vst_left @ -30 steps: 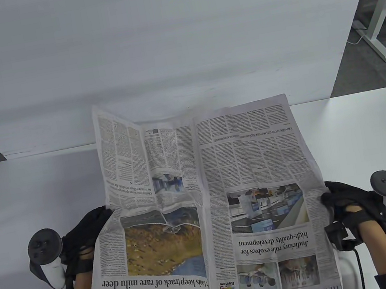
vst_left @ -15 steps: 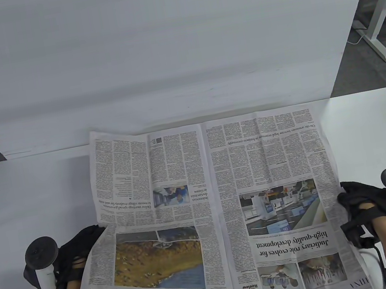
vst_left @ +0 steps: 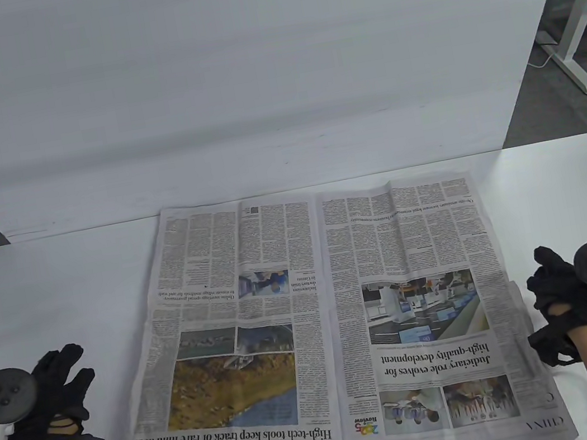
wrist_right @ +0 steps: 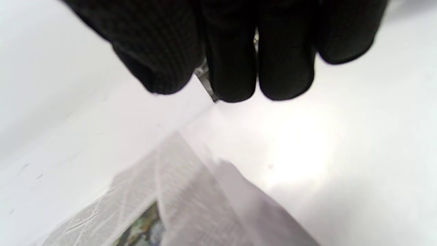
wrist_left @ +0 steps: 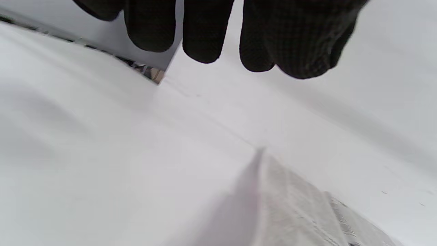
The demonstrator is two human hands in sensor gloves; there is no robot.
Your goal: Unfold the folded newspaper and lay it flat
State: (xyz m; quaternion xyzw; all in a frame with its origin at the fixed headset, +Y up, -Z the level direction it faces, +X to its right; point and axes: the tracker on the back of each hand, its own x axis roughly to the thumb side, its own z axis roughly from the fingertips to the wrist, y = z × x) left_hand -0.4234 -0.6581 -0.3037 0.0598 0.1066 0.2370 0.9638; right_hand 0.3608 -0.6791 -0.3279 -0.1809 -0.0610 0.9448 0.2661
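Newspaper [vst_left: 324, 328] lies opened out on the white table [vst_left: 55, 284], centred, near edge at the table's front edge, far edge by the white backboard [vst_left: 249, 97]. Centre crease runs front to back; a shallow cross crease shows about halfway. Right edge strip looks slightly lifted or doubled, hard to tell.

Left hand [vst_left: 49, 410] is off the paper, well to its left, fingers spread wide, holding nothing. Left wrist view shows fingertips [wrist_left: 205, 37] hanging free above bare table, paper corner [wrist_left: 290, 205] below.

Right hand [vst_left: 563, 303] is just beside the right edge, not clearly touching; fingers loosely curled and nothing in them. Right wrist view: fingers [wrist_right: 232, 68] close together over the table, paper [wrist_right: 177, 191] beneath, blurred.

Judgement: task looks basically done, maybe a smoothing pass left.

Risks: a hand brushing the right edge could drag the sheet or flip that strip back; creases may spring up since nothing weighs them; near edge sits at the table front, so a forearm or cable catching it could pull the paper off
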